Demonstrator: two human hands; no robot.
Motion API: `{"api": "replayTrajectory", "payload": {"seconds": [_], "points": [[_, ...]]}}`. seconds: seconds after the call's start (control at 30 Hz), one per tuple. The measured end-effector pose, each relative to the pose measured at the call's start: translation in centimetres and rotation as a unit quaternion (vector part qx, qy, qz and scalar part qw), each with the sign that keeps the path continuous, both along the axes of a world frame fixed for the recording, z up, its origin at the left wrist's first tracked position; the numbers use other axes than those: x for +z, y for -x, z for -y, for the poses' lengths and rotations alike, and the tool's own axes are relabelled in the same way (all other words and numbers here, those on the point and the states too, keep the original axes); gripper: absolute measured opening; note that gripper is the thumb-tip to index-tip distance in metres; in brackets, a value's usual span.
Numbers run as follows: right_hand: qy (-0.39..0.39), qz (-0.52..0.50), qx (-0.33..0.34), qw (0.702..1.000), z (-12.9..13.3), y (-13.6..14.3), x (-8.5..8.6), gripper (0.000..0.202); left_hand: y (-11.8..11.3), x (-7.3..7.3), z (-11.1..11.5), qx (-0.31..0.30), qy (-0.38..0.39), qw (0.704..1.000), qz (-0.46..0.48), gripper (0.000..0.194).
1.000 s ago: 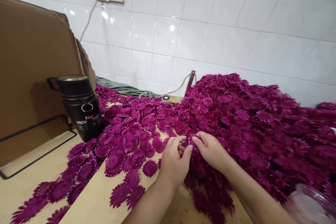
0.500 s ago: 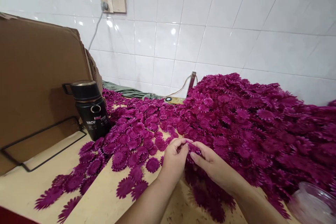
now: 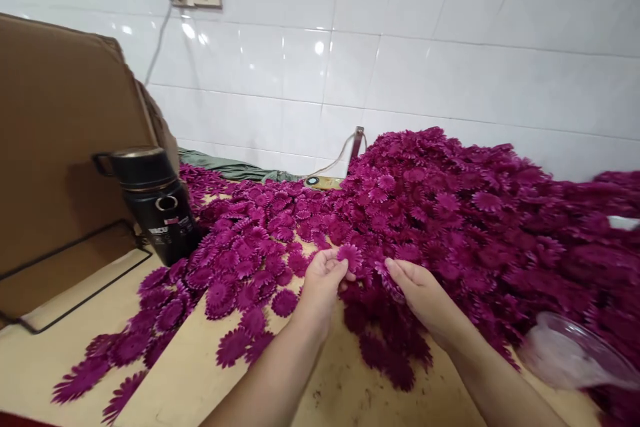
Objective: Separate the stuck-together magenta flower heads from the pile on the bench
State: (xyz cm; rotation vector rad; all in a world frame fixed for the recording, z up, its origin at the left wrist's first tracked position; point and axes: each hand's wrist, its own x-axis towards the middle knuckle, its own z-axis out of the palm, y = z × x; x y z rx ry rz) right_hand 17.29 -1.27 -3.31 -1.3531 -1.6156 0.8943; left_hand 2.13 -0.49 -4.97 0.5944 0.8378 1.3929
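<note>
Near the middle of the view, my left hand (image 3: 321, 287) pinches a magenta fabric flower (image 3: 351, 256) between thumb and fingers, its toothed petals facing up. A short gap to the right, my right hand (image 3: 421, 292) is closed with the thumb on top, gripping a second magenta flower piece (image 3: 384, 273) by its edge. That second piece is partly hidden by the fingers and blends with the flowers behind. Both hands are held just above the tabletop (image 3: 340, 373), in front of a large heap of the same flowers (image 3: 450, 213).
Loose flowers (image 3: 240, 260) spread to the left around a black vacuum flask (image 3: 155, 207). Brown cardboard (image 3: 65, 147) stands behind a black wire frame (image 3: 95, 293). A clear plastic tub (image 3: 565, 353) with whitish contents sits at the right front. White tiles line the wall.
My hands were together on one spot and are now apart, each with a flower piece. The whole view has shifted slightly, with the flask and socket further left.
</note>
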Motion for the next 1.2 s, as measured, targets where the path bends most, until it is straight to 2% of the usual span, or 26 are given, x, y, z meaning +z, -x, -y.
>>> {"api": "replayTrajectory", "payload": {"seconds": [0.13, 0.23, 0.4, 0.5, 0.6, 0.7, 0.77, 0.9, 1.0, 1.2], "points": [[0.042, -0.097, 0.046, 0.993, 0.9, -0.3, 0.7, 0.031, -0.4, -0.2, 0.4, -0.033, -0.038, 0.999, -0.013, 0.029], [0.066, -0.128, 0.07, 0.987, 1.3, -0.3, 1.1, 0.032, -0.2, -0.3, 0.6, -0.051, -0.045, 0.997, -0.031, 0.027], [0.039, -0.118, 0.009, 0.992, 0.8, -0.6, 0.4, 0.044, -0.2, -1.0, 0.1, -0.057, -0.075, 0.982, -0.166, 0.032], [0.025, -0.115, -0.026, 0.993, 0.5, -0.8, 0.0, 0.049, -0.4, -1.4, -0.4, -0.049, -0.086, 0.974, -0.206, 0.035], [0.016, -0.12, -0.006, 0.993, 0.7, -0.8, 0.3, 0.046, -0.6, -1.4, -0.4, -0.056, -0.094, 0.97, -0.216, 0.035], [0.013, -0.095, 0.051, 0.994, 1.3, -0.7, 1.0, 0.033, -0.9, -0.8, 0.3, -0.072, -0.101, 0.967, -0.224, 0.033], [0.001, -0.066, 0.064, 0.996, 1.9, -0.6, 1.3, 0.023, -1.2, -0.2, 1.0, -0.09, -0.111, 0.964, -0.225, 0.025], [-0.074, -0.014, 0.06, 0.995, 2.9, -0.3, 1.2, 0.019, -2.0, 0.8, 2.2, -0.105, -0.139, 0.956, -0.236, 0.019], [-0.122, 0.035, 0.043, 0.991, 3.5, -0.1, 0.7, 0.019, -2.5, 1.2, 2.5, -0.104, -0.141, 0.949, -0.261, 0.025], [-0.137, 0.055, -0.001, 0.989, 3.8, -0.1, 0.0, 0.021, -3.0, 1.0, 2.5, -0.109, -0.117, 0.944, -0.288, 0.041]]}}
